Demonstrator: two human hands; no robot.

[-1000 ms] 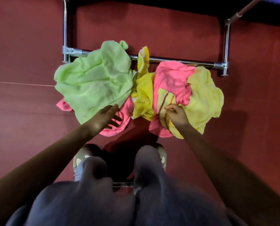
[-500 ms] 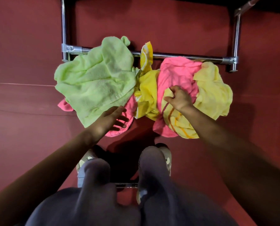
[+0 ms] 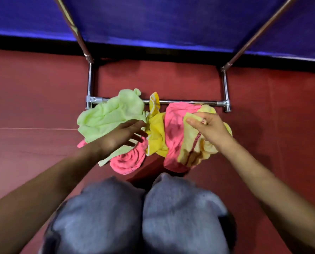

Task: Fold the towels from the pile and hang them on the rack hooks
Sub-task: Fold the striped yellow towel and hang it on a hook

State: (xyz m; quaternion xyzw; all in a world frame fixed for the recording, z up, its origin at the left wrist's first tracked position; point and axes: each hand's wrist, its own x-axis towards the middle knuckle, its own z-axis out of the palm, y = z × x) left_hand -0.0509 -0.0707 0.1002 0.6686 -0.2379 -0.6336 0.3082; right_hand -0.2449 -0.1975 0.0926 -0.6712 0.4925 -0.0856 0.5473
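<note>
The right hand (image 3: 208, 129) has its thumb and fingers curled into a pinch on the upper edge of a pale yellow towel (image 3: 191, 145) with a red striped border. The rest of that towel hangs crumpled below the hand. The left hand (image 3: 123, 136) is spread with straight fingers and holds nothing. It is over the lower edge of the green towel (image 3: 112, 118), though I cannot tell if it touches.

Between the two hands lie a bright yellow towel (image 3: 156, 138) and a pink towel (image 3: 173, 129). A second pink towel (image 3: 129, 162) pokes out from under the green one. The whole pile sits on the red floor (image 3: 42, 107), pressed against the rack's low chrome bar (image 3: 187, 102). No hooks come into view.

The pale towel lies against the pink one, and its folds seem tucked into it. A quick lift would likely drag the pink towel along or scatter the pile. The grip covers only a small bit of edge, so the cloth could slip out if it snags. The free hand looks placed to hold the rest down.

No brand, label or writing can be read anywhere.
</note>
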